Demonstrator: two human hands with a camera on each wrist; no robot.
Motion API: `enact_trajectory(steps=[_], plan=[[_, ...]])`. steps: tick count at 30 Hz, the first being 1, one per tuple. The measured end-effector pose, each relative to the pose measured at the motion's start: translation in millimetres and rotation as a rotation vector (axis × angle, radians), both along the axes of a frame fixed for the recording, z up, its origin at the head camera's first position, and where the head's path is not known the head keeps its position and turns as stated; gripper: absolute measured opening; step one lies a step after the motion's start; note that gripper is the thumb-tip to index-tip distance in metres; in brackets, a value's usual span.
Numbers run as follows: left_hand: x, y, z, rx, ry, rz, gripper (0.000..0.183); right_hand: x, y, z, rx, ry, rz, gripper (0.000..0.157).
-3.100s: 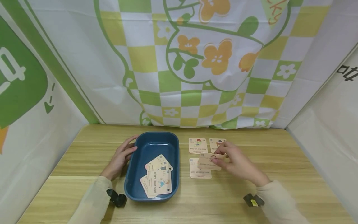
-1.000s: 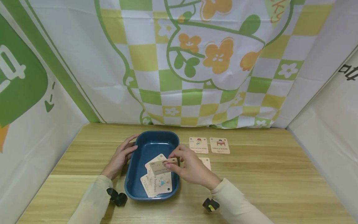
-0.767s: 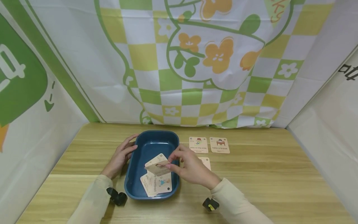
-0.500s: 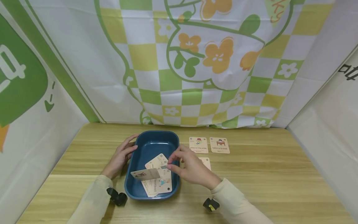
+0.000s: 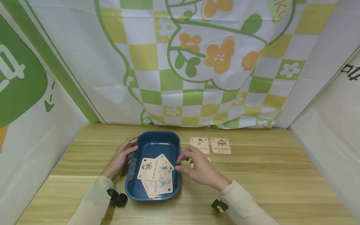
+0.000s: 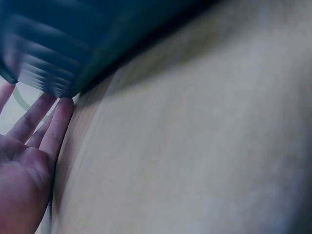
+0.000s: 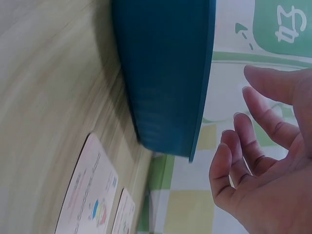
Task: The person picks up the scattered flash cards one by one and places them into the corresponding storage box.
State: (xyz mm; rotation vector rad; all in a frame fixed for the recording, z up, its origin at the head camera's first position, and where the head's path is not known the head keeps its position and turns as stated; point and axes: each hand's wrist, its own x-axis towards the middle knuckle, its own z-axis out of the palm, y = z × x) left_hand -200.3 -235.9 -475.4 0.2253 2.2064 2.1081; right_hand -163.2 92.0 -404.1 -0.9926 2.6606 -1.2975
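A blue tray (image 5: 158,136) stands on the table, several picture cards overlapping in its near half. On top lies the "play the violin" card (image 5: 147,170), partly covering the football card (image 5: 166,184). My left hand (image 5: 121,157) rests at the tray's left side; in the left wrist view its fingers (image 6: 61,122) reach straight to the tray's wall. Just over the tray's right rim hovers my right hand (image 5: 201,170), fingers loosely bent and holding nothing. In the right wrist view that hand (image 7: 273,151) is beside the tray's outer wall (image 7: 163,83).
Right of the tray lie a slide card (image 5: 200,142) and a "take a break" card (image 5: 221,146). A third card (image 7: 87,195) lies nearer, mostly hidden by my right hand in the head view. A checked cloth (image 5: 192,97) hangs behind the table (image 5: 270,175).
My right hand carried the violin card from the table to the tray and let it go. The card dropped flat onto the pile; the hand drew slightly right. The left hand stayed put.
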Motion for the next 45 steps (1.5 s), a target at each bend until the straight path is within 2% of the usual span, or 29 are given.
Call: enact_trajectory(steps=[14,20,31,35,45], plan=[[0.3,0,-0.1,-0.034,-0.024,0.007,0.058,-5.0,29,-5.0,0.015,0.026,-0.035,0.018],[0.7,-1,0.3,-0.048,-0.035,0.015,0.057,-8.8,43,-9.9,0.035,0.065,-0.052,0.022],[-1.1,0,-1.4,-0.018,-0.017,0.007,0.057,-13.1,66,-24.2,0.078,0.012,-0.068,0.029],[-0.8,0,-1.2,-0.006,-0.015,0.002,0.056,-15.0,72,-27.2,0.141,0.009,-0.085,0.034],[-0.6,1,-0.5,-0.009,-0.017,0.010,0.055,-22.6,81,-34.8,0.330,-0.032,-0.182,0.060]])
